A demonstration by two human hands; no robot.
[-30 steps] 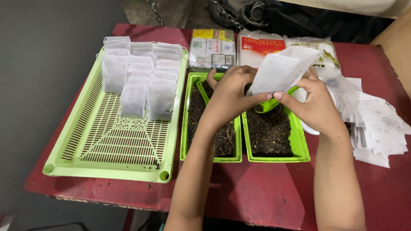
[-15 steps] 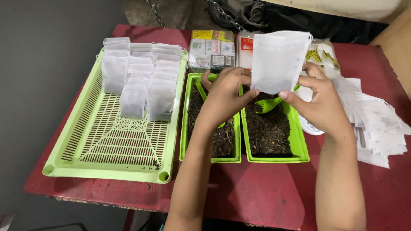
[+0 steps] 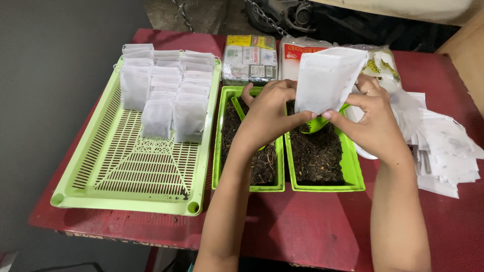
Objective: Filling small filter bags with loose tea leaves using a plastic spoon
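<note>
Both hands hold one white paper pouch (image 3: 326,78) upright above two small green trays of dark loose material. My left hand (image 3: 269,108) pinches the pouch's lower left edge. My right hand (image 3: 370,116) grips its lower right corner. A green scoop (image 3: 316,124) lies in the right tray (image 3: 353,176), just under the pouch. The left tray (image 3: 219,151) sits under my left wrist.
A large light-green slotted basket (image 3: 126,171) at the left holds several filled white pouches (image 3: 166,93) in rows. A stack of flat empty pouches (image 3: 446,151) lies at the right. Packaged goods (image 3: 249,58) stand behind the trays on the red table (image 3: 312,226).
The pouch was lifted from a tilted position over the right tray and turned upright, and both hands now pinch its lower edge.
</note>
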